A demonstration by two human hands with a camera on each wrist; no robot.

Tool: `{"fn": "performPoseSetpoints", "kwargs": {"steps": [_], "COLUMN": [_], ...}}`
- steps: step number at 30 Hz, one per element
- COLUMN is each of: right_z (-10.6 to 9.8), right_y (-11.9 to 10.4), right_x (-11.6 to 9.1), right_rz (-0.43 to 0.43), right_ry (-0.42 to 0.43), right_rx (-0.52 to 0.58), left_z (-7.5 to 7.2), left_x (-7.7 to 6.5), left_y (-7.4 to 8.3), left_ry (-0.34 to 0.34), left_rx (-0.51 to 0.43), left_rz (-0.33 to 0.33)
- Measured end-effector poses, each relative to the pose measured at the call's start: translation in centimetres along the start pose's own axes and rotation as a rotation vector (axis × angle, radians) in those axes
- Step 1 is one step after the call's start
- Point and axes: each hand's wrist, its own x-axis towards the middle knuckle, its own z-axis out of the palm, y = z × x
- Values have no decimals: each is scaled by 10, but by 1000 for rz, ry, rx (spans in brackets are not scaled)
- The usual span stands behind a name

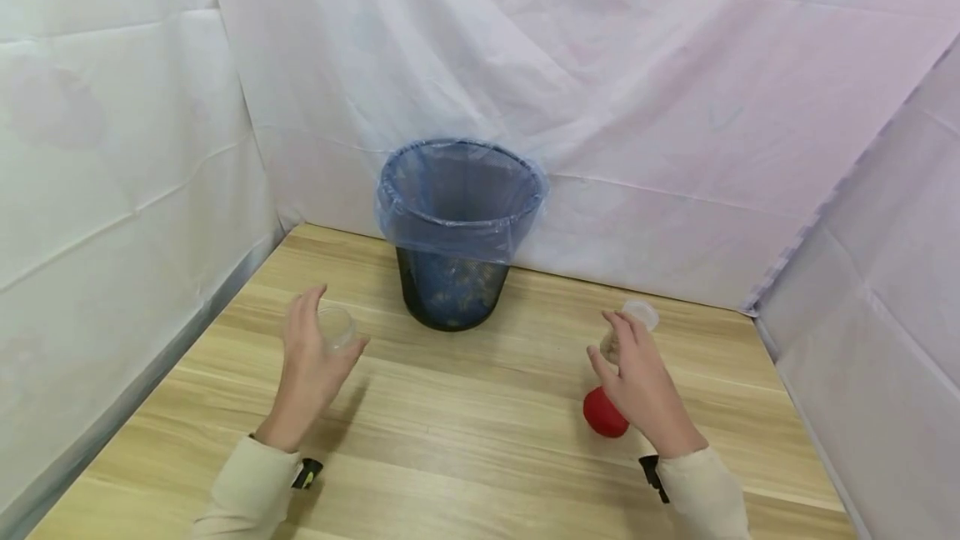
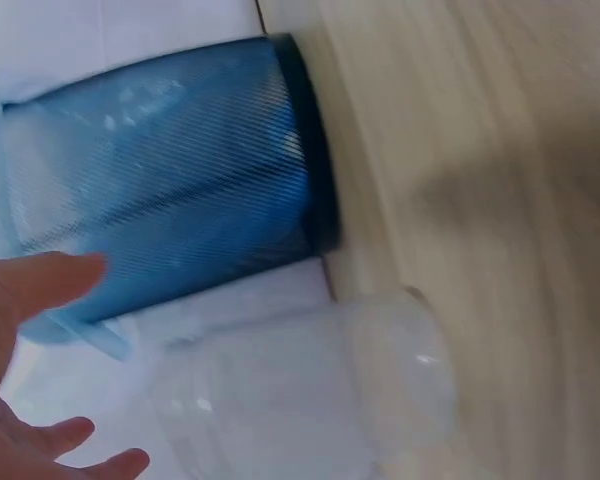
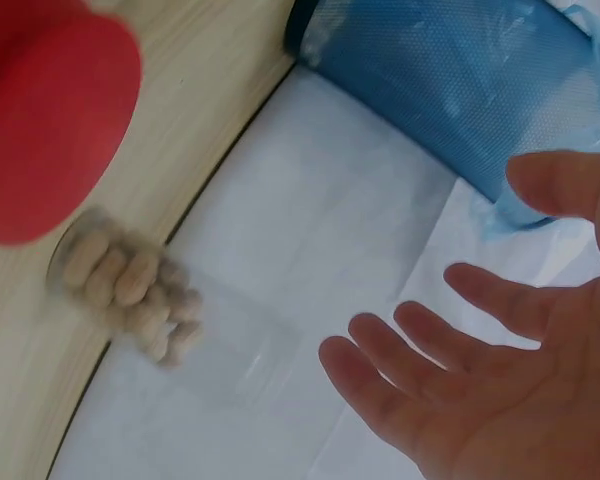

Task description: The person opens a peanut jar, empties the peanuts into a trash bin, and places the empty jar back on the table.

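My left hand (image 1: 310, 358) is beside a clear, see-through jar (image 1: 337, 328) standing on the table, thumb and fingers spread. In the left wrist view a gap shows between the fingertips and this jar (image 2: 310, 390); I see nothing inside it. On the other side, my right hand (image 1: 637, 380) is held out over the table near a second clear jar (image 1: 642, 315). The right wrist view shows peanuts (image 3: 130, 280) in its bottom, with the fingers apart from it. Under the right hand sits a red round object (image 1: 604, 413), partly hidden; its flat red face (image 3: 55, 125) shows closer up.
A black mesh waste bin (image 1: 450, 294) with a blue bag liner (image 1: 457, 232) stands at the back of the wooden table (image 1: 450, 440), between the two jars. White cloth (image 1: 637, 107) hangs behind and along both sides.
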Motion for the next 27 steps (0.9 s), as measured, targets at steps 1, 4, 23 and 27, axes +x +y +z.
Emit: {"fn": "performPoseSetpoints", "kwargs": {"steps": [1, 4, 23, 27], "right_z": [-1, -2, 7, 10], "right_y": [2, 9, 64, 65], "right_x": [2, 8, 42, 42], "right_rz": [3, 14, 97, 86], "right_ry": [17, 75, 99, 114], "right_rx": [3, 3, -81, -84], "left_z": [1, 7, 77, 81], "left_x": [-1, -5, -42, -44], "left_y": [4, 16, 63, 67], "left_ry": [4, 1, -205, -257], "left_rx": [-10, -26, -112, -113], "left_rz": [26, 70, 35, 26]}}
